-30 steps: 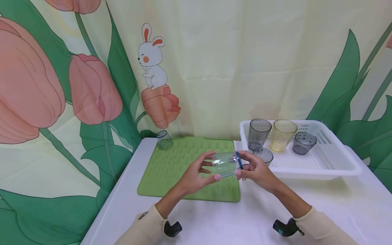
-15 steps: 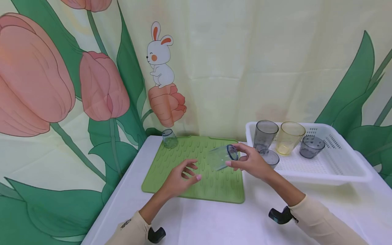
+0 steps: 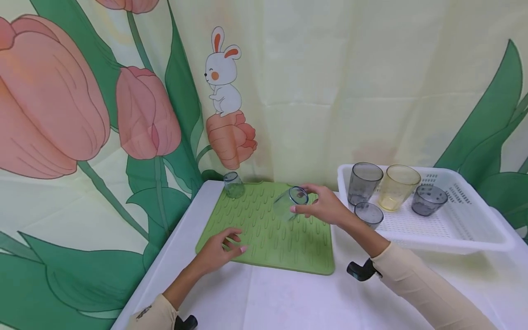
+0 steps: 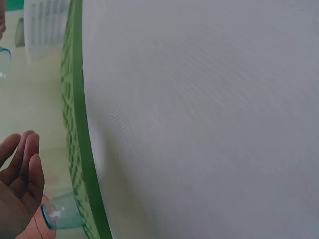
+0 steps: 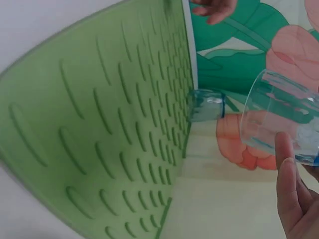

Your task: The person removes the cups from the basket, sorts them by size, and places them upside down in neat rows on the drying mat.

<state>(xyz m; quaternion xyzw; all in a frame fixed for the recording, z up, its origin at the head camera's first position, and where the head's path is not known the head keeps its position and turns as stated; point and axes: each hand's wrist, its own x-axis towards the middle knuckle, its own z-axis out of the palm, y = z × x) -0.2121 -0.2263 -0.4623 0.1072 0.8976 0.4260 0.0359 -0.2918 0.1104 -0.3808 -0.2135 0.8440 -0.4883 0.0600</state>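
Observation:
My right hand (image 3: 319, 207) grips a clear blue-rimmed cup (image 3: 290, 202) by its rim, tilted, above the far middle of the green ribbed mat (image 3: 268, 243). The right wrist view shows the same cup (image 5: 279, 117) close up with my fingers (image 5: 291, 184) on its rim. My left hand (image 3: 220, 250) lies with loose fingers at the mat's near left edge and holds nothing; its fingers (image 4: 20, 174) show in the left wrist view. A second clear cup (image 3: 233, 184) stands upside down at the mat's far left corner.
A white perforated basket (image 3: 453, 229) on the right holds two tall cups, grey (image 3: 363, 182) and yellow (image 3: 398, 185), and two short grey cups (image 3: 429, 200). A white cloth (image 3: 288, 302) covers the table. A tulip-and-rabbit curtain hangs close behind.
My left hand let go of the clear cup and dropped to the mat's near left edge. My right hand carried the cup alone toward the far side of the mat.

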